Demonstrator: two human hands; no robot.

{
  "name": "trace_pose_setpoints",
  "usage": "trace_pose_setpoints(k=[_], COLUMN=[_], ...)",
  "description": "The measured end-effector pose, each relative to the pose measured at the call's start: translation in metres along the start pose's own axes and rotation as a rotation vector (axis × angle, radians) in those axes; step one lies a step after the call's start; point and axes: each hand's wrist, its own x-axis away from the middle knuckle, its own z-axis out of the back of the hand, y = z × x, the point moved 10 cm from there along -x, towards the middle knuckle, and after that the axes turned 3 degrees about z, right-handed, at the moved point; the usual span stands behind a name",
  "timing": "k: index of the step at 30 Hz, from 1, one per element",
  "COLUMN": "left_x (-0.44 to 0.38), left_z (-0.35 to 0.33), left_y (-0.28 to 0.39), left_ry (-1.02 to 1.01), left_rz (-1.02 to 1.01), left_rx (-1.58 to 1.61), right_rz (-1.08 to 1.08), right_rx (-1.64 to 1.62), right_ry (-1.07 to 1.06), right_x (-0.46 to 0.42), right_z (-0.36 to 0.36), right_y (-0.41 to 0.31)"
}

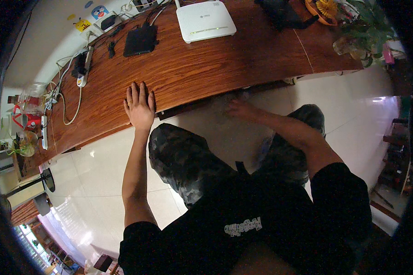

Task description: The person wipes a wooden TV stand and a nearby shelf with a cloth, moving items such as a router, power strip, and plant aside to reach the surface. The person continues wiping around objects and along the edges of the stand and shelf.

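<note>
My left hand (pixel 140 108) lies palm down on the front edge of the brown wooden table (pixel 199 65), its fingers a little apart and a ring on one of them. My right hand (pixel 241 109) is below the table's front edge, dim and blurred, over the gap between my knees; whether it holds anything cannot be told. On the tabletop, beyond my hands, stand a white router (pixel 206 21) with lit indicator lights and a flat black box (pixel 140 40) with cables.
A white power strip (pixel 85 68) with a black plug and loose cables lies at the left. Glass vessels with a plant (pixel 27 143) stand at the far left end. A dark device (pixel 280 13), an orange basket (pixel 321 15) and a leafy plant (pixel 364 31) are at the right.
</note>
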Motion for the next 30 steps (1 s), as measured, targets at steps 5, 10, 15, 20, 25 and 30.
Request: trace_pose_setpoints(k=[5,10,15,20,25,30], left_x=[0.001,-0.001,0.006,0.005,0.013,-0.013], left_z=[0.005,0.005,0.003,0.009,0.010,0.007], left_y=[0.004,0.005,-0.011,-0.008,-0.017,0.028], left_ry=[0.043,0.071,0.083,0.104,0.068,0.092], left_rz=[-0.032,-0.044,-0.008,-0.011,0.002,-0.103], left_rx=[0.011,0.028,0.023,0.028,0.027,0.159], right_rz=[-0.061,-0.144,-0.510,-0.456,-0.544,-0.251], right_rx=[-0.045,-0.168,-1.067,-0.619,-0.727,-0.977], right_ry=[-0.003,0.058,0.258,0.411,0.092,0.338], right_x=[-0.003,-0.007,-0.029,-0.038,-0.096,-0.149], right_z=[0.010,0.009,0.026,0.010,-0.029,-0.030], right_y=[0.014,0.031,0.063,0.068,0.044,0.010])
